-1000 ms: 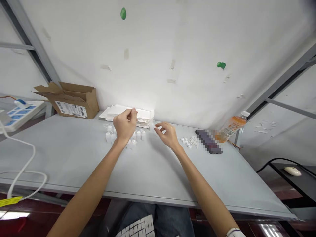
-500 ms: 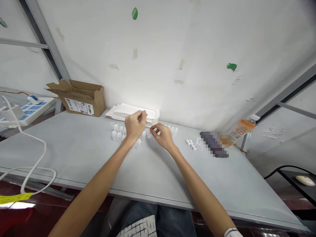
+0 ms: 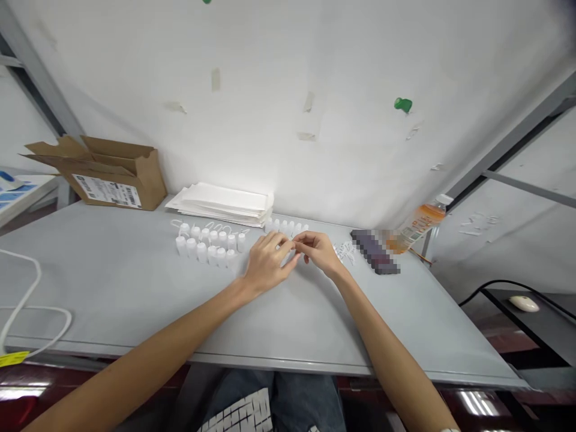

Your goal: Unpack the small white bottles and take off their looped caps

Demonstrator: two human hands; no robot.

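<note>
My left hand and my right hand meet over the middle of the table, fingertips touching. Both are closed in a pinch, and whatever lies between the fingertips is too small and hidden to name. Left of my left hand, several small white plastic bottles stand upright in two rows, thin white loops at the back row. Just behind my hands is another group of small white bottles. Small white caps and pieces lie in a pile to the right of my right hand, partly covered by it.
A stack of white paper sheets lies against the wall, beside an open cardboard box. On the right are a dark blurred object and a leaning bottle of orange drink. A white cable crosses the grey table's left side.
My left hand has come away from above the bottle rows and moved right, joining my right hand. The rows now show uncovered. The view has shifted to the right.
</note>
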